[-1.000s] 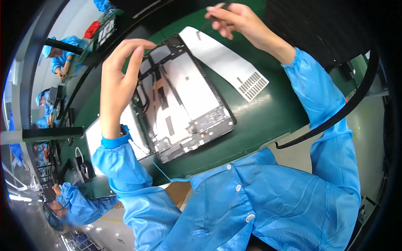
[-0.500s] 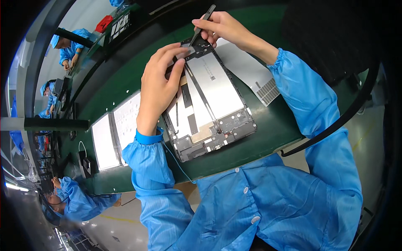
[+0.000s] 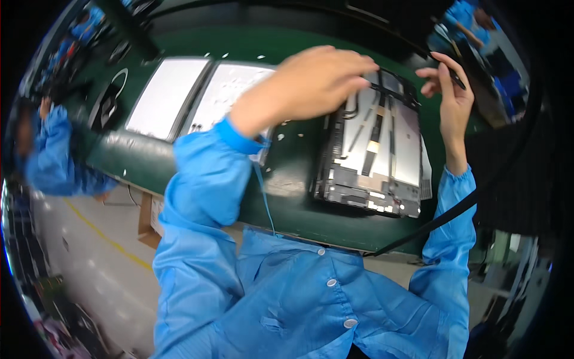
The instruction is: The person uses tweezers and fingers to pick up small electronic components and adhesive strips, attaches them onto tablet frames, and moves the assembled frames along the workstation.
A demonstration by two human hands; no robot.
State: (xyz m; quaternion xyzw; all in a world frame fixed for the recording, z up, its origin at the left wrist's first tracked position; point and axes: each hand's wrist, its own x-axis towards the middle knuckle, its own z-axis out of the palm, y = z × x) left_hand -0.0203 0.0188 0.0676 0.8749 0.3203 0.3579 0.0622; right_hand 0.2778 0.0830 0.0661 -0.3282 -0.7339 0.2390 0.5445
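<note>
An opened tablet-like device lies on the green table, its silver panel, dark strips and black lower boards exposed. My left hand, blurred by motion, reaches over its upper left corner with the fingers stretched out; whether they touch it I cannot tell. Beyond the device's upper right corner, my right hand is raised, holding dark tweezers between thumb and fingers. Part of a pale sheet with a grid pattern sticks out from the device's right side.
Left of the device lie a white panel and a white sheet with small pieces on it. A blue cord hangs from my left wristband. A black curved bar crosses at right. A co-worker's blue sleeve shows at far left.
My view has turned, so the device appears farther right and more upright. The tweezers in my right hand have lifted off the device's top, and my left hand is now stretched flatter across its upper corner.
</note>
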